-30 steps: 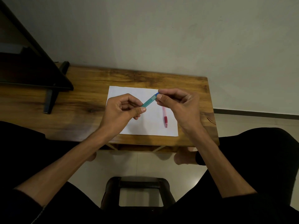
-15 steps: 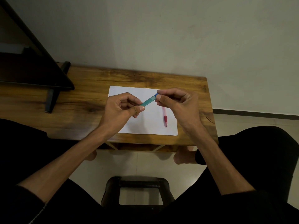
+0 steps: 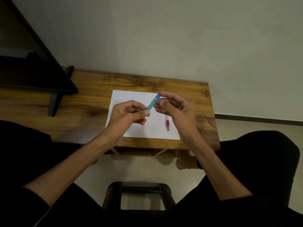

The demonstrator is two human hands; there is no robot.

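Teal pen (image 3: pixel 152 103), head view: held above the white paper sheet (image 3: pixel 131 95), lower end pinched by the left hand (image 3: pixel 126 115). It now tilts steeper, and its blue end cap (image 3: pixel 158 96), covered half a second ago, shows, suggesting the right hand (image 3: pixel 178 112) is easing off; those curled fingers' contact is unclear. Barrel slim, translucent plastic; a red pen (image 3: pixel 167 123) lies on the matte sheet.

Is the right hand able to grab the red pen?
Probably yes. The red pen lies bare on the paper, close by the right hand, but that hand pinches the teal tube and must let go first.
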